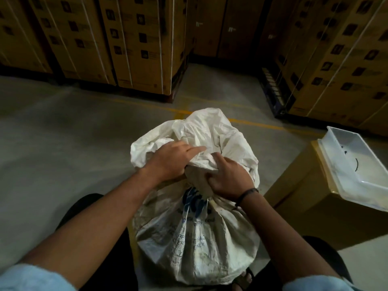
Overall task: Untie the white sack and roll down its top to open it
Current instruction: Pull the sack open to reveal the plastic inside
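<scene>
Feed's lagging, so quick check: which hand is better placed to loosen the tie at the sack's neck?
Likely right. The right hand grips the gathered neck of the white sack, just above the cinch. The left hand sits higher, holding the loose top fabric, farther from the tie.

Pale blue sleeves, dark trousers, black band on the right wrist.
</scene>
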Available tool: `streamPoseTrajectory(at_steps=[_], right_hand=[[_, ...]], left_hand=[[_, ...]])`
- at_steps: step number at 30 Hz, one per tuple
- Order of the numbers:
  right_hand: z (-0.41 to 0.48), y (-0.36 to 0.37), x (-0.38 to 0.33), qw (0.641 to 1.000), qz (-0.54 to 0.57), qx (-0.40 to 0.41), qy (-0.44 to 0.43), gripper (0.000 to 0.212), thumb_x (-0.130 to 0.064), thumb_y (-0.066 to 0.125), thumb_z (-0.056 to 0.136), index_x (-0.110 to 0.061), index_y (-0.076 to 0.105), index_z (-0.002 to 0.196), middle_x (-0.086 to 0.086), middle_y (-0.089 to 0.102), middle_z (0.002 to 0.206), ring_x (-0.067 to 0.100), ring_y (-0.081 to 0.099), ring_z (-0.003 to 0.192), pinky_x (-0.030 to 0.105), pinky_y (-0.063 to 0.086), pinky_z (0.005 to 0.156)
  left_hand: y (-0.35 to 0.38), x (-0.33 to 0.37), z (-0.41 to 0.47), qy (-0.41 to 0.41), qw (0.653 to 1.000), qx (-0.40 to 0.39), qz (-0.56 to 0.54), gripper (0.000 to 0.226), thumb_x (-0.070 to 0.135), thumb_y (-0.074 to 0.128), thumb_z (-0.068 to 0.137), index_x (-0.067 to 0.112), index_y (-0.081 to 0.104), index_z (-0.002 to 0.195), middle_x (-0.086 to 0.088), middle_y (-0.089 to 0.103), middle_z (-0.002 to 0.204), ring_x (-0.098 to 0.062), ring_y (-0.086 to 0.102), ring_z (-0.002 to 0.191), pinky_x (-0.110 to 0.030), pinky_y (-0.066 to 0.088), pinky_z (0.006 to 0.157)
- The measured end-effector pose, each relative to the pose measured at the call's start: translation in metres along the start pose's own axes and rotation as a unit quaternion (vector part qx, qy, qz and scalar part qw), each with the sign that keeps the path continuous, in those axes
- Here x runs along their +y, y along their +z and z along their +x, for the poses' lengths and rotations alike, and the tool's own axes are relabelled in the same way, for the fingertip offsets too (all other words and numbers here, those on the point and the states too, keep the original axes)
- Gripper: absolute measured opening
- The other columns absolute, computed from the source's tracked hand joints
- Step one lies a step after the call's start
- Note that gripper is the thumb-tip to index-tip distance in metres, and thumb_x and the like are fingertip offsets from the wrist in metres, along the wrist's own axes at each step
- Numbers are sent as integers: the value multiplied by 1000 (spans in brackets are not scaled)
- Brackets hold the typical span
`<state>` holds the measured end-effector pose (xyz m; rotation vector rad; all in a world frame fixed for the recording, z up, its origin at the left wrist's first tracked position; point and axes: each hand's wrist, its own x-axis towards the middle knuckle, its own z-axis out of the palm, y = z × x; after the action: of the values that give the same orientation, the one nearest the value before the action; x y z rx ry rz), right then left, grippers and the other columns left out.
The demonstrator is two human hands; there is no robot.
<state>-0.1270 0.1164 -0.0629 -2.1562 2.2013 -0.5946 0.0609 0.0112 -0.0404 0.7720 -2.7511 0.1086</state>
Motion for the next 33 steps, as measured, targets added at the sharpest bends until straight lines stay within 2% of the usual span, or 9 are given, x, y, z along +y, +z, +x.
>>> streamPoseTrajectory(at_steps=[4, 7, 10, 14, 17, 22, 25, 28, 33], right_hand=[[8, -9, 12, 963, 171, -202, 41, 83, -51, 72, 71, -30, 35, 142, 0, 60, 129, 22, 58, 112, 41, 48, 98], [4, -22, 38, 908, 245, -335, 63, 60, -28, 79, 73, -27, 56, 128, 1, 68, 118, 21, 63, 108, 39, 49, 98], [-5, -32, 69, 867, 325, -369, 82, 47, -24, 85, 71, -16, 69, 115, 23, 67, 113, 45, 61, 107, 58, 50, 95], [-4, -48, 70, 949, 186, -256, 14, 27, -36, 87, 69, -29, 65, 82, -12, 66, 79, 8, 62, 76, 26, 45, 69], [-4, -40, 53, 990, 10, -137, -31, 39, -38, 78, 73, -23, 62, 105, -1, 67, 96, 21, 62, 91, 30, 44, 71], [-11, -21, 35, 966, -106, 79, -220, 19, -25, 61, 85, -17, 54, 101, 3, 60, 83, 25, 58, 63, 31, 44, 54], [-13, -7, 24, 931, -122, 172, -298, 5, -11, 54, 91, -10, 59, 93, 7, 57, 82, 24, 51, 64, 34, 43, 55], [-11, -3, 23, 940, -109, 176, -270, 13, -16, 56, 88, -8, 64, 95, 7, 61, 85, 28, 56, 64, 38, 46, 60], [-3, -7, 17, 992, -27, -5, -122, 54, -44, 71, 73, -23, 54, 119, -3, 63, 110, 27, 62, 82, 36, 49, 79]], left_hand=[[4, -1, -1, 19, 999, 34, 6, 66, 26, 25, 82, 18, 59, 138, -6, 69, 103, -29, 60, 93, -41, 49, 78], [7, 3, 0, 43, 999, -14, -3, 71, 30, 20, 81, 20, 51, 145, -4, 62, 118, -27, 52, 107, -40, 42, 90], [17, 9, -1, 67, 997, -12, 24, 67, 15, 38, 87, 24, 34, 154, 0, 50, 121, -23, 42, 107, -37, 39, 93], [21, 19, 4, 67, 997, 38, 19, 65, 19, 41, 89, 21, 36, 153, -2, 52, 117, -23, 41, 102, -37, 37, 88], [17, 14, 5, 44, 999, 0, -3, 72, 39, 53, 84, 24, 37, 152, -1, 48, 125, -24, 42, 110, -38, 35, 95], [4, 16, 5, 60, 997, -46, 23, 67, 88, 50, 70, 28, 61, 95, -1, 44, 150, -26, 34, 139, -45, 25, 117], [-5, 28, 3, 3, 989, -148, 0, 43, 69, 62, 74, 31, 59, 94, 6, 66, 106, -20, 60, 109, -36, 47, 88], [-11, 38, -1, -50, 974, -219, -44, 50, 34, 63, 85, 34, 43, 130, 1, 67, 109, -23, 64, 98, -36, 50, 77], [-8, 30, -1, 9, 994, -107, 34, 50, 31, 55, 90, 29, 44, 139, -2, 70, 105, -29, 68, 96, -35, 42, 69]])
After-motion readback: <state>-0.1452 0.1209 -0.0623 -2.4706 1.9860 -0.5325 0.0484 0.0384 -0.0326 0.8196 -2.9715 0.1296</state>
